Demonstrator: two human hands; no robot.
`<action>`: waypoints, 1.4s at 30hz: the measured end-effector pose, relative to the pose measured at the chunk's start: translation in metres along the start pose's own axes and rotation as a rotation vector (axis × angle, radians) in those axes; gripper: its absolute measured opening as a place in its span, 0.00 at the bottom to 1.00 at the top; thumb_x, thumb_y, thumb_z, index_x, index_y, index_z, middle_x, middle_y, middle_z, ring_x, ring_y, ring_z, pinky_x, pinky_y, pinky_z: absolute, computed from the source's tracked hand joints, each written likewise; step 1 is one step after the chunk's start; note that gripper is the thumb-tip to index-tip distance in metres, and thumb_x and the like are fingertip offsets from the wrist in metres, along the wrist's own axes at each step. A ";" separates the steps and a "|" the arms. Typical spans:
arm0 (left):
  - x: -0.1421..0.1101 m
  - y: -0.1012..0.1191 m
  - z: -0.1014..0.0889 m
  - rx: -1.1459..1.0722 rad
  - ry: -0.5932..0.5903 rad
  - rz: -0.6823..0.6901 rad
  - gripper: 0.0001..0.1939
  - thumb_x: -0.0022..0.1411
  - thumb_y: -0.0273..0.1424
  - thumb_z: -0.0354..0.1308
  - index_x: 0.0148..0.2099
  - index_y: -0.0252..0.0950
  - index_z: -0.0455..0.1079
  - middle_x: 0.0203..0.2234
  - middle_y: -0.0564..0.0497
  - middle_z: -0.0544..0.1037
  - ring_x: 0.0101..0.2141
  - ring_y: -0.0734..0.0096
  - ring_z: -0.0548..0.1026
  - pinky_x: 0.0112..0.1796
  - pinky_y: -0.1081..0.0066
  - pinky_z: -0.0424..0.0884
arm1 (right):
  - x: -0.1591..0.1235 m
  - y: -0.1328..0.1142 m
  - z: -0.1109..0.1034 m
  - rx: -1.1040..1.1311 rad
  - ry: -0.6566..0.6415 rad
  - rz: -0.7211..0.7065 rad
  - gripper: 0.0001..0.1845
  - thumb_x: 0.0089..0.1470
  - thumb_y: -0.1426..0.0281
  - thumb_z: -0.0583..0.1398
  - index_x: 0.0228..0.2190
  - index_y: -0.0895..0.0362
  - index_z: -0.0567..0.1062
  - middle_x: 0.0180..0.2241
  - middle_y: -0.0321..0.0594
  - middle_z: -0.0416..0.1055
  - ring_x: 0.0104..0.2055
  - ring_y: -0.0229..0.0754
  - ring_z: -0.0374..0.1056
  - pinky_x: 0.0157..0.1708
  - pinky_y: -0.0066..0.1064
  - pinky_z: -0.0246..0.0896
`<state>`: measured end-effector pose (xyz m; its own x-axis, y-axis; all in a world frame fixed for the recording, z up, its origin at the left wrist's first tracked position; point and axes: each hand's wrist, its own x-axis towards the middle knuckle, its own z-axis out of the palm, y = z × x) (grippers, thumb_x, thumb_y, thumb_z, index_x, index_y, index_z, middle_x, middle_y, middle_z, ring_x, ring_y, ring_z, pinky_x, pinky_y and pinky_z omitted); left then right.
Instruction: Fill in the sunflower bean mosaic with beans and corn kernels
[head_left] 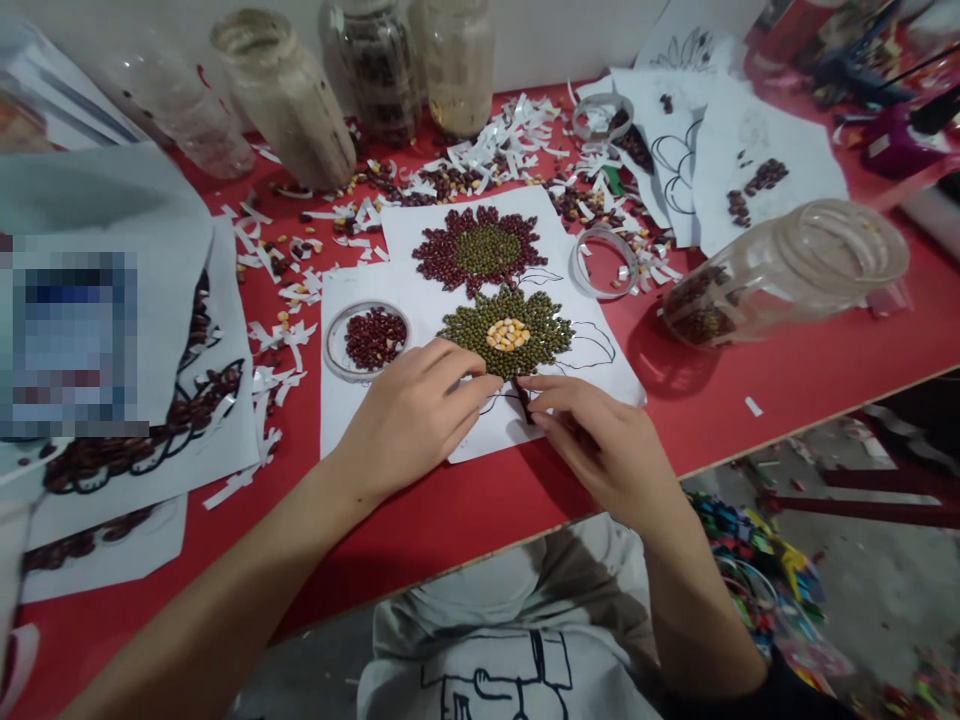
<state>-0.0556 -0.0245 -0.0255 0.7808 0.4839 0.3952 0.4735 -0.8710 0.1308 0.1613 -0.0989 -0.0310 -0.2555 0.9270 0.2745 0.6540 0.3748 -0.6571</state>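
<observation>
On a white sheet (352,420), a flower of green beans (465,330) has a centre of yellow corn kernels (508,335). Below it, a dark brown stick (523,402) lies over the drawn stem. My right hand (600,430) holds this stick between its fingertips. My left hand (424,405) rests on the paper with fingers bent and drawn together at the flower's lower edge; whatever they pinch is hidden. Beside that hand, a round lid (330,352) contains dark red beans (375,337). Further up is a red bean flower (442,255) with a green centre.
A glass jar (810,265) with beans leans at right, near a clear ring-shaped lid (604,263). Several jars (285,110) line the wall. Paper shreds (517,130) and loose beans litter the red table (420,520). Bean-covered sheets (225,440) lie left.
</observation>
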 end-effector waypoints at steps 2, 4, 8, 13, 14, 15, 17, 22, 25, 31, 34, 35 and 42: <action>0.000 0.000 0.000 0.012 -0.009 -0.003 0.13 0.72 0.25 0.49 0.48 0.30 0.75 0.39 0.44 0.77 0.41 0.59 0.71 0.40 0.62 0.73 | 0.000 -0.002 0.000 -0.052 -0.054 -0.021 0.08 0.66 0.72 0.53 0.42 0.52 0.72 0.53 0.43 0.77 0.53 0.42 0.75 0.45 0.33 0.73; 0.000 0.000 0.001 0.029 -0.033 0.006 0.13 0.72 0.25 0.49 0.48 0.31 0.75 0.39 0.44 0.77 0.41 0.59 0.71 0.40 0.62 0.73 | 0.001 -0.003 0.001 -0.109 -0.078 -0.025 0.08 0.67 0.71 0.52 0.42 0.52 0.71 0.53 0.43 0.77 0.52 0.42 0.76 0.42 0.33 0.73; 0.002 0.000 0.001 0.027 -0.066 0.005 0.13 0.72 0.25 0.50 0.46 0.31 0.76 0.39 0.44 0.78 0.41 0.59 0.71 0.40 0.62 0.73 | 0.003 -0.004 0.003 -0.178 -0.088 -0.049 0.10 0.67 0.72 0.51 0.42 0.52 0.72 0.54 0.42 0.77 0.51 0.43 0.76 0.38 0.33 0.73; 0.000 -0.003 0.000 -0.052 -0.028 -0.031 0.13 0.71 0.24 0.50 0.49 0.31 0.75 0.41 0.44 0.78 0.42 0.59 0.71 0.42 0.60 0.72 | 0.004 -0.004 0.003 -0.232 -0.097 -0.065 0.10 0.68 0.71 0.50 0.41 0.53 0.72 0.53 0.42 0.77 0.49 0.43 0.77 0.37 0.32 0.72; -0.001 -0.004 0.000 -0.068 -0.004 -0.050 0.13 0.71 0.23 0.50 0.49 0.30 0.75 0.41 0.43 0.78 0.42 0.59 0.71 0.43 0.60 0.72 | 0.004 -0.003 0.004 -0.237 -0.102 -0.062 0.10 0.68 0.71 0.51 0.41 0.53 0.72 0.53 0.42 0.77 0.50 0.43 0.77 0.37 0.33 0.72; -0.002 -0.005 0.000 -0.079 0.020 -0.068 0.13 0.71 0.23 0.50 0.49 0.30 0.75 0.41 0.43 0.78 0.43 0.60 0.72 0.43 0.60 0.72 | 0.004 -0.003 0.004 -0.242 -0.105 -0.060 0.10 0.68 0.71 0.51 0.41 0.53 0.72 0.53 0.42 0.77 0.49 0.43 0.77 0.38 0.33 0.73; -0.003 -0.007 0.000 -0.085 0.047 -0.087 0.13 0.70 0.22 0.50 0.47 0.31 0.76 0.41 0.43 0.78 0.43 0.60 0.72 0.44 0.60 0.71 | 0.004 -0.004 0.005 -0.253 -0.108 -0.063 0.10 0.68 0.70 0.51 0.41 0.54 0.72 0.54 0.42 0.77 0.49 0.44 0.77 0.39 0.34 0.73; -0.003 -0.009 -0.001 -0.036 0.015 -0.041 0.12 0.70 0.24 0.51 0.45 0.33 0.77 0.40 0.44 0.78 0.42 0.59 0.71 0.42 0.61 0.71 | 0.004 -0.004 0.005 -0.260 -0.107 -0.068 0.11 0.68 0.71 0.50 0.41 0.54 0.72 0.53 0.41 0.77 0.49 0.45 0.77 0.41 0.35 0.73; -0.003 -0.010 -0.001 -0.023 0.010 -0.041 0.13 0.71 0.25 0.50 0.46 0.34 0.77 0.40 0.44 0.78 0.42 0.60 0.71 0.42 0.61 0.71 | 0.004 -0.003 0.005 -0.254 -0.108 -0.064 0.10 0.68 0.70 0.51 0.41 0.53 0.72 0.54 0.40 0.76 0.49 0.44 0.77 0.40 0.34 0.73; -0.005 -0.014 -0.005 -0.010 0.050 -0.038 0.13 0.72 0.25 0.51 0.45 0.35 0.77 0.38 0.45 0.79 0.41 0.62 0.72 0.40 0.62 0.70 | 0.003 -0.003 0.007 -0.290 -0.120 -0.082 0.11 0.68 0.71 0.51 0.41 0.54 0.73 0.56 0.39 0.74 0.48 0.44 0.76 0.38 0.35 0.73; -0.006 -0.015 -0.005 0.021 0.024 -0.012 0.13 0.72 0.26 0.50 0.45 0.36 0.78 0.38 0.46 0.80 0.41 0.62 0.73 0.39 0.62 0.69 | 0.003 -0.004 0.008 -0.323 -0.130 -0.086 0.11 0.67 0.72 0.51 0.40 0.54 0.74 0.56 0.40 0.75 0.47 0.45 0.77 0.38 0.35 0.72; -0.006 -0.015 -0.004 0.030 0.016 0.000 0.13 0.72 0.26 0.50 0.44 0.36 0.78 0.38 0.47 0.80 0.41 0.62 0.73 0.38 0.62 0.69 | 0.003 -0.004 0.008 -0.328 -0.129 -0.088 0.11 0.67 0.72 0.51 0.40 0.54 0.74 0.56 0.40 0.75 0.46 0.44 0.77 0.37 0.35 0.72; -0.005 -0.015 -0.003 0.083 -0.008 0.052 0.13 0.73 0.27 0.50 0.42 0.35 0.77 0.37 0.47 0.81 0.40 0.62 0.73 0.37 0.63 0.69 | 0.004 -0.005 0.007 -0.343 -0.132 -0.105 0.11 0.68 0.71 0.51 0.42 0.55 0.74 0.59 0.38 0.72 0.44 0.44 0.77 0.34 0.35 0.71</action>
<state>-0.0673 -0.0142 -0.0267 0.8083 0.4394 0.3920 0.4643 -0.8850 0.0346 0.1522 -0.0973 -0.0315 -0.4083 0.8859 0.2203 0.8143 0.4625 -0.3506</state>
